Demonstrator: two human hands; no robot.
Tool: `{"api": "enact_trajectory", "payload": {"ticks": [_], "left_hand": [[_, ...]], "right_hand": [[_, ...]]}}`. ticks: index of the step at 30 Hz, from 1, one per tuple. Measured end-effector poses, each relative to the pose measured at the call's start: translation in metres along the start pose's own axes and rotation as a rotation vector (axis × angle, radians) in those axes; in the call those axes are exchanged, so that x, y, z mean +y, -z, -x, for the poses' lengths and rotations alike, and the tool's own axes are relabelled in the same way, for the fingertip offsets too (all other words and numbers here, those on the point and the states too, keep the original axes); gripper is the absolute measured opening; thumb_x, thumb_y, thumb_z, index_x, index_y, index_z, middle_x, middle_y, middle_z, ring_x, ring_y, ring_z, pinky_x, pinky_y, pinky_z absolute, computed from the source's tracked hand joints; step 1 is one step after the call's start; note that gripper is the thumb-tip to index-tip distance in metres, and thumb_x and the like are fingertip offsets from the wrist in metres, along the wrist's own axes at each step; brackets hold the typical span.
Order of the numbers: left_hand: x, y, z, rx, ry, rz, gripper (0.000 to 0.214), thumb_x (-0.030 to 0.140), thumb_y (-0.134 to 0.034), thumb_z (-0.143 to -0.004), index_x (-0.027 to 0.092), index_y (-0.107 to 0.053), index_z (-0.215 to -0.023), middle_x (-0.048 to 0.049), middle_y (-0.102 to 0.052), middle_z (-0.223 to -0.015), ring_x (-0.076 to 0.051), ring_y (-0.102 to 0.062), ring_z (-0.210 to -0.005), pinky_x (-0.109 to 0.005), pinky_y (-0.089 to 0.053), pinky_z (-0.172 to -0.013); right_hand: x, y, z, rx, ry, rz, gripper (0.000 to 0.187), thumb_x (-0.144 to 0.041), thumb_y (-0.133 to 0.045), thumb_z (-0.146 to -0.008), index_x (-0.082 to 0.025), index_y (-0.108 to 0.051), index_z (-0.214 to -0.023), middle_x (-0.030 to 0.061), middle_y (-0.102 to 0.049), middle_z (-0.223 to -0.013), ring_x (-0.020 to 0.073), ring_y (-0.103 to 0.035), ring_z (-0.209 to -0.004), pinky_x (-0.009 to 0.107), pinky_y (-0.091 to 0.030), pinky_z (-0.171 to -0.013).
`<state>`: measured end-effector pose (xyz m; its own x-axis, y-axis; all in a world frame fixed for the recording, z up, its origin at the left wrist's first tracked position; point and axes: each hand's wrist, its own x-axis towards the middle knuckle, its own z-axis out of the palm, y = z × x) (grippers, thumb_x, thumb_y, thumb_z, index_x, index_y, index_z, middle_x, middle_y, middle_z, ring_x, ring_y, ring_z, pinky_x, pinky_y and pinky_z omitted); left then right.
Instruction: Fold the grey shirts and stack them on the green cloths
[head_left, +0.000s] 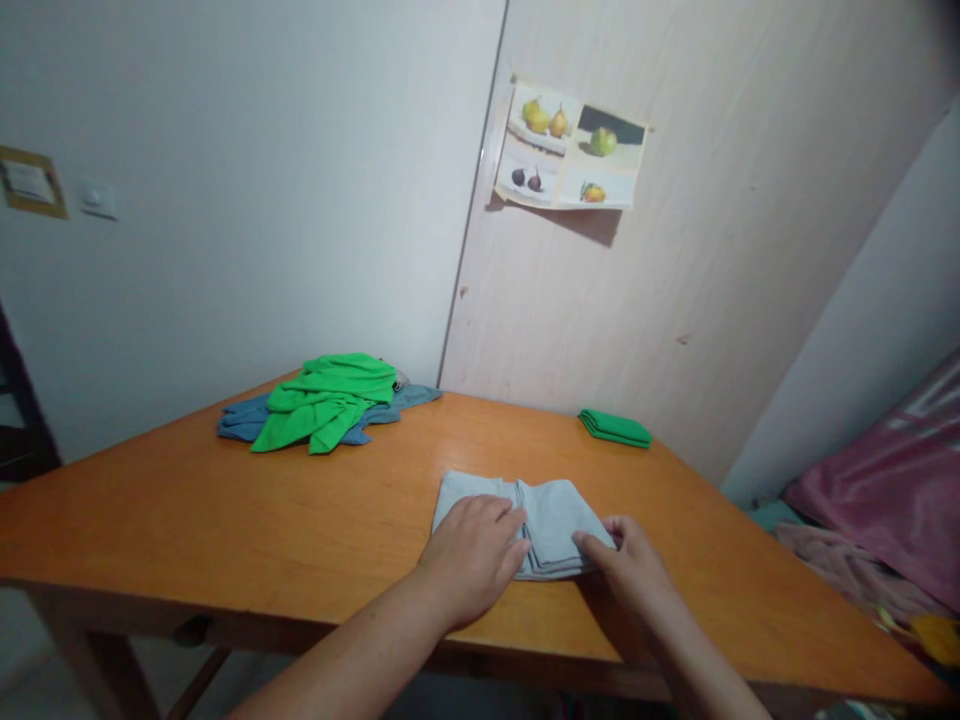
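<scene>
A light grey piece of cloth [559, 515], folded in layers with a seam down its middle, lies near the front edge of the table. My left hand [476, 550] rests flat on its left half, the fingers stretched toward the middle fold. At the right front corner, my right hand [626, 560] pinches the layered edge between thumb and fingers. Part of the left half is hidden under my left hand.
On the wooden table [187, 510], a loose heap of bright green cloth [330, 395] and blue cloth [244, 418] sits at the back left. A neatly folded green cloth [615, 428] lies at the back right. Pink fabric [885, 510] is beyond the right edge.
</scene>
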<state>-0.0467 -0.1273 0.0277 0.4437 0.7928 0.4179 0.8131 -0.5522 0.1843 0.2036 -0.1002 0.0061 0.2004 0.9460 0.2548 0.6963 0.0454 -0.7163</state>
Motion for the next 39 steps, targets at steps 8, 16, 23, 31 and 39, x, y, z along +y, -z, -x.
{"api": "enact_trajectory", "payload": {"ticks": [8, 16, 23, 31, 39], "left_hand": [[0.008, 0.016, 0.019, 0.0, -0.092, 0.103, 0.034, 0.042, -0.046, -0.1, 0.031, -0.058, -0.13, -0.0053, -0.062, -0.12, -0.025, -0.053, -0.114, -0.042, -0.041, -0.099], [0.015, 0.008, 0.037, -0.073, -0.018, 0.13, 0.057, 0.056, -0.046, -0.097, 0.022, -0.045, -0.143, -0.0105, -0.053, -0.144, -0.028, -0.042, -0.138, -0.05, -0.018, -0.12], [0.018, 0.014, 0.054, -0.015, -0.097, 0.236, 0.072, 0.041, -0.062, -0.088, 0.023, -0.033, -0.151, -0.0091, -0.042, -0.154, -0.028, -0.036, -0.142, -0.05, -0.016, -0.122], [-0.001, 0.023, 0.084, 0.242, 0.305, 0.083, 0.022, 0.022, -0.054, -0.09, 0.023, -0.06, -0.11, -0.0094, -0.061, -0.12, -0.029, -0.055, -0.114, -0.049, -0.044, -0.1], [-0.008, 0.015, 0.09, 0.17, 0.284, 0.156, 0.03, 0.022, -0.056, -0.088, 0.021, -0.056, -0.118, -0.0082, -0.065, -0.114, -0.027, -0.06, -0.108, -0.046, -0.048, -0.098]], "right_hand": [[-0.024, 0.004, 0.009, 0.072, 0.076, -0.013, 0.035, -0.047, -0.056, -0.076, -0.022, -0.052, -0.1, 0.0092, -0.07, -0.096, 0.0256, -0.067, -0.087, 0.033, -0.051, -0.075], [-0.082, 0.002, 0.027, 0.097, 0.241, 0.084, 0.038, -0.043, -0.052, -0.084, -0.022, -0.049, -0.116, 0.0107, -0.07, -0.108, 0.0257, -0.068, -0.093, 0.033, -0.049, -0.077], [-0.122, -0.028, 0.048, 0.032, 0.523, 0.193, 0.032, -0.03, -0.053, -0.089, -0.022, -0.053, -0.12, 0.0081, -0.068, -0.107, 0.0249, -0.065, -0.094, 0.035, -0.045, -0.079], [-0.132, -0.058, 0.06, -0.043, 0.673, 0.322, 0.022, -0.019, -0.053, -0.089, -0.021, -0.058, -0.111, 0.0074, -0.066, -0.095, 0.0239, -0.058, -0.088, 0.032, -0.038, -0.074], [-0.141, -0.067, 0.069, -0.13, 0.803, 0.397, 0.012, -0.014, -0.053, -0.091, -0.023, -0.06, -0.091, 0.0038, -0.065, -0.087, 0.0235, -0.052, -0.085, 0.033, -0.032, -0.074]]}}
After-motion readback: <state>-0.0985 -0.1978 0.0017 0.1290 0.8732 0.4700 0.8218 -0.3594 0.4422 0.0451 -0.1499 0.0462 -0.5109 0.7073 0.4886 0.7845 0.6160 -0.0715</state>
